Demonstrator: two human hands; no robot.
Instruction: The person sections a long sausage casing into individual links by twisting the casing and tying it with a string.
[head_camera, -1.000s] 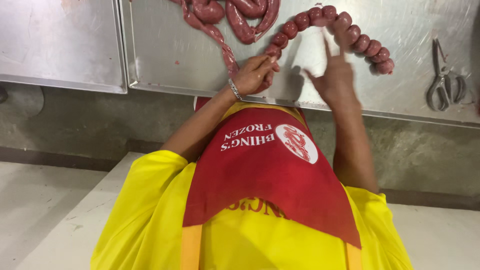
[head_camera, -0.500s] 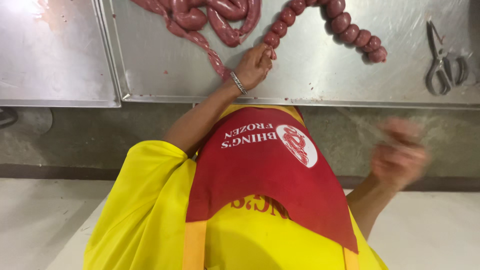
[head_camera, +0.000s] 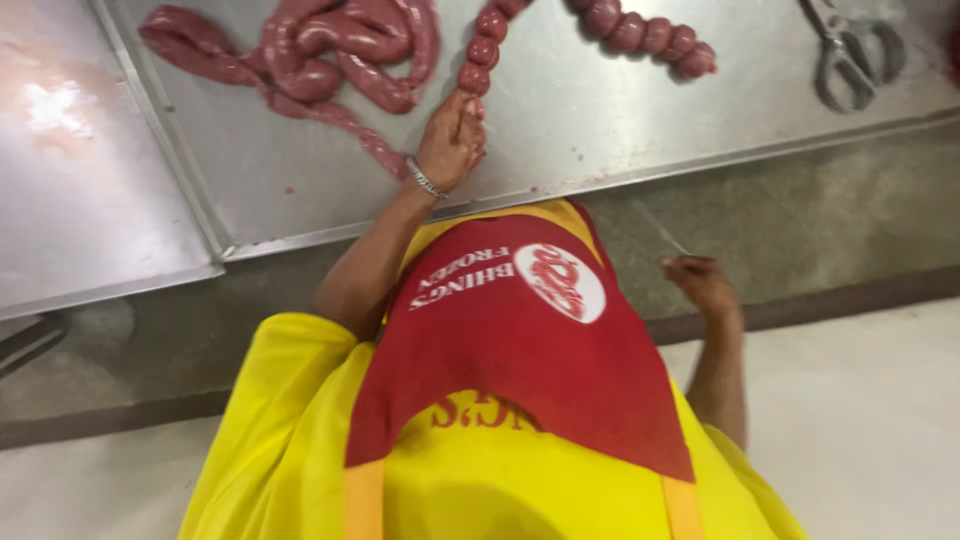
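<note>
Sausage links (head_camera: 482, 50) lie in a beaded string on the steel table (head_camera: 620, 140), running up from the left hand (head_camera: 450, 145) toward the far edge and coming down again in a second run (head_camera: 650, 35) further right. The left hand rests on the table near its front edge, fingers pinched together on the lowest link where the string ends. A thin silver bracelet (head_camera: 426, 180) circles that wrist. Beside the hand, unlinked pink sausage (head_camera: 330, 50) lies coiled in loose loops toward the table's left edge. The right hand (head_camera: 700, 280) hangs off the table, below its front edge, loosely curled around a thin pale string (head_camera: 660, 228) that slants up toward the table. Scissors (head_camera: 850, 50) lie near the right far corner. A red apron (head_camera: 520, 340) over a yellow shirt (head_camera: 280, 440) fills the foreground.
</note>
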